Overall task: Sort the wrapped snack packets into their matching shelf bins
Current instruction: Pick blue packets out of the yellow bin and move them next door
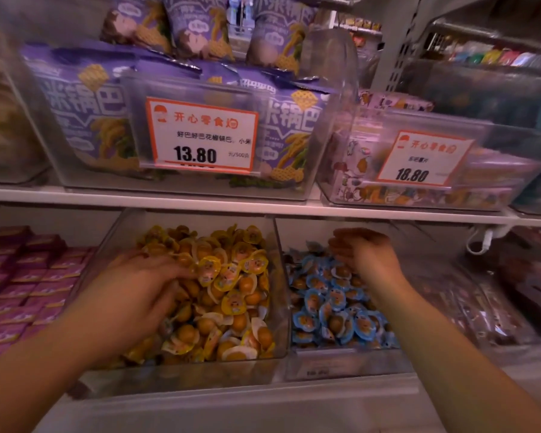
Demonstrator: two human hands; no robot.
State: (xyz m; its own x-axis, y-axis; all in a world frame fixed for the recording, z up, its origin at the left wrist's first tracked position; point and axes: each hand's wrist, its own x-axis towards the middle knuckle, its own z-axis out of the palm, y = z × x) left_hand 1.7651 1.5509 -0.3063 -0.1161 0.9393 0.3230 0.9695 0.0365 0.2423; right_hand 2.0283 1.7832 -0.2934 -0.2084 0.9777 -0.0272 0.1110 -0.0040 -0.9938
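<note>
On the lower shelf a clear bin [280, 307] holds several yellow-wrapped egg packets [231, 285]. Right of it, a second clear bin [350, 364] holds several blue-wrapped egg packets [334, 307]. My left hand [138, 285] is dug into the yellow pile at the bin's left side, fingers curled among the packets; what it holds is hidden. My right hand [361, 251] hovers over the back of the blue bin, fingers loosely curled downward, with nothing visible in it.
Pink boxes [22, 276] fill the lower shelf's left side, dark wrapped bars [481, 301] its right. The upper shelf [263, 207] carries clear bins of purple snack bags [88, 114], with price tags 13.80 [200, 135] and 18.80 [422, 159].
</note>
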